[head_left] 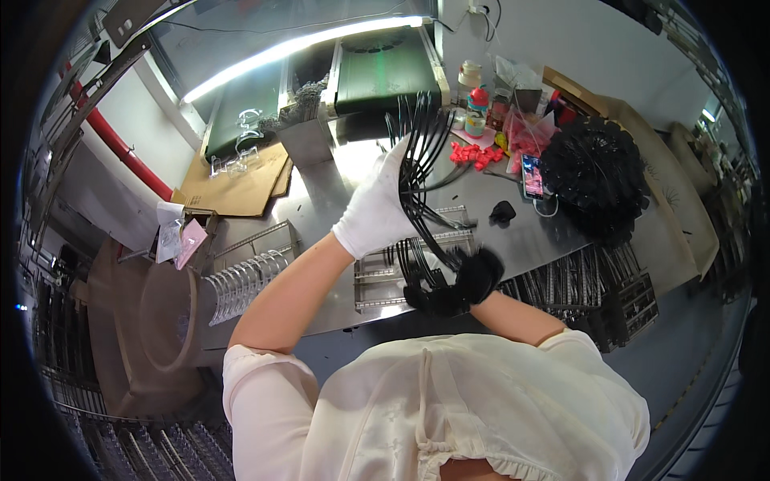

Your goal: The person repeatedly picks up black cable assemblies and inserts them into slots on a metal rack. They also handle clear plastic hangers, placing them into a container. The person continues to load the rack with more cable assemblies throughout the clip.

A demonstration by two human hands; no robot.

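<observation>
Left hand [378, 204], white-gloved, grasps black strands [415, 172] between centre and 1 o'clock, over metal surface [513, 240]. Right hand hidden by black clumped ends [437, 297]; can't tell its grip. Wire rack [370, 290] underneath; black pile [597, 164] at 2 o'clock, phone [532, 176] beside.

There are two flat dark-green conveyor belts [389, 72], one long white tube light [281, 52], one lit rectangular smartphone [532, 176] and one held bundle of thin black strands [417, 168].
</observation>
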